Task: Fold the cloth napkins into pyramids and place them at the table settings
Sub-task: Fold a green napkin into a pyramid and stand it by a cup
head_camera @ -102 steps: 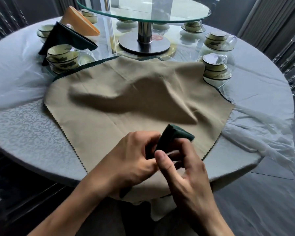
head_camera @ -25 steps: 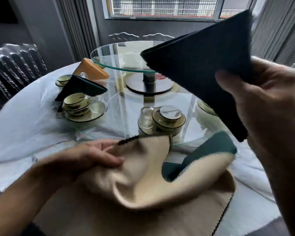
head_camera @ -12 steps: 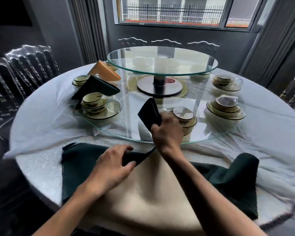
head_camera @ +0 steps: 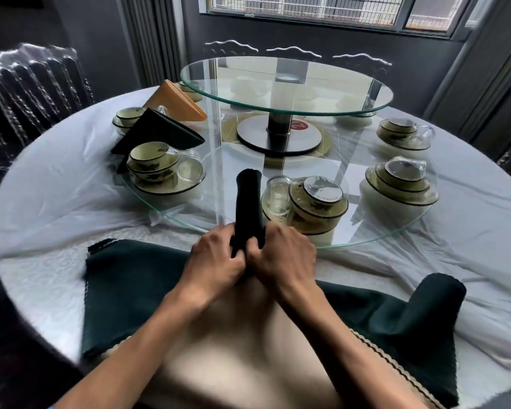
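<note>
Beige cloth (head_camera: 242,361): soft matte fabric, lying under both forearms, nearest the viewer, scalloped trim along its right edge.

Dark green cloth (head_camera: 124,293): flat, zigzag-edged, spreading left and right of the wrists; its right corner is humping up in a rounded fold.

Left hand (head_camera: 216,261) and right hand (head_camera: 283,261): sitting side by side, knuckles up, fingers curled, both gripping the base of the dark green napkin (head_camera: 248,202).

Napkin: folded narrow and standing upright between the hands, its rounded top rising just beyond the fingertips.

Glass turntable (head_camera: 375,237): clear round slab, just beyond the hands, carrying place settings.

Bowl stack (head_camera: 319,202): glazed cream with dark rims, just right of the napkin; another bowl set (head_camera: 154,163) is sitting beyond the left hand.

Folded green napkin (head_camera: 160,131) and orange napkin (head_camera: 174,101): triangular, far left.

Upper glass tier (head_camera: 286,84): round, on a metal post, farthest.
</note>
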The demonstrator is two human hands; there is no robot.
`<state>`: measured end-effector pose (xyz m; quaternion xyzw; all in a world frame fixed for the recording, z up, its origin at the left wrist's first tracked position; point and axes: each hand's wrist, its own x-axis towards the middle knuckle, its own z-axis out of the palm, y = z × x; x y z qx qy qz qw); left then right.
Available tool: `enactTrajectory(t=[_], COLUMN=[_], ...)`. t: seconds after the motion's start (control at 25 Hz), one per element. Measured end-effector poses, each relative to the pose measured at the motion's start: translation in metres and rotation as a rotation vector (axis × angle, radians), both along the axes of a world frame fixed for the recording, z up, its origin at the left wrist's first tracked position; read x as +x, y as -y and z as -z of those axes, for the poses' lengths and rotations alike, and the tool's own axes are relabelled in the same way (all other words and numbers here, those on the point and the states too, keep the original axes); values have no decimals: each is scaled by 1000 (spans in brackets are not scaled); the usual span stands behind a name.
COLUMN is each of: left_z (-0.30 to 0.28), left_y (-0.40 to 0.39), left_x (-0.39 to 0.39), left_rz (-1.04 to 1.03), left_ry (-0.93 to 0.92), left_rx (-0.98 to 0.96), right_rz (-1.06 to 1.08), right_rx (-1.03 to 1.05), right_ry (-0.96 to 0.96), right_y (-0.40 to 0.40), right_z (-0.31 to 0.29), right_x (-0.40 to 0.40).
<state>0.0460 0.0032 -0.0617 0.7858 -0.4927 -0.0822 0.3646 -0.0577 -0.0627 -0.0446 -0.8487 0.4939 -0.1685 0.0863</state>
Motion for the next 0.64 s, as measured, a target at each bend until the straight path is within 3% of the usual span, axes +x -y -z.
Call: enactTrajectory(t=[0.2,0.36,0.64], left_z=[-9,-3,5], left_y=[24,29,29], left_x=[23,48,70], left_rz=[-52,-105,-152], left_ry=[120,290,380], left_rx=[1,121,122], right_rz=[31,-32,-8], right_rx=[-29,-60,-127], right_ry=[34,-94,-63], right_y=[14,9,20], right_z=[-12,-8,1], right_x=[14,15,22])
